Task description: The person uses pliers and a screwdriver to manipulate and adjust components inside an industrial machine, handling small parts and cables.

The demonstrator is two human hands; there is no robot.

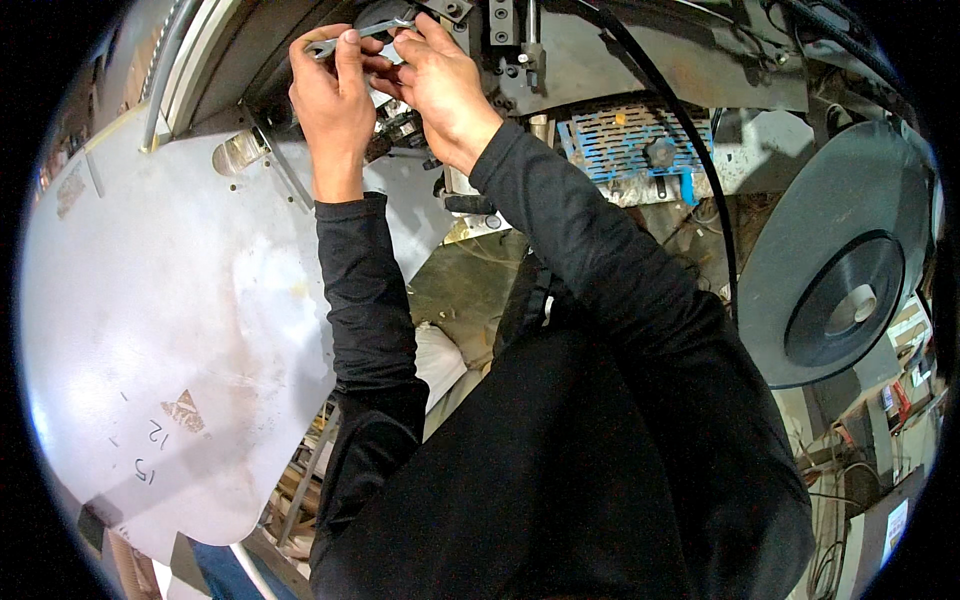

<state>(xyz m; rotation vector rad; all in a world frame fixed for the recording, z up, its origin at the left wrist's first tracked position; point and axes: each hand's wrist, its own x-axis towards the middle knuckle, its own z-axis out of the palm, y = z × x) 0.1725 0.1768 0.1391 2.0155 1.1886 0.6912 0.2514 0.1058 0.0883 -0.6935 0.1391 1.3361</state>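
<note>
Wrench: metal open-end wrench [382, 28] held at top of view, by the machine, beyond the pale grey table [110, 300].
Left-hand fingers: wrench pinched between thumb and fingers of left hand [335, 110].
Right-hand fingers: half-curled at wrench's other end; firm grip by right hand [445, 90] can't be told.
Handling: likely stiff, light, slippery if oiled; best gripped mid-shank.
Writing: handwritten figures [152, 450] marked on table; no brand legible.
</note>
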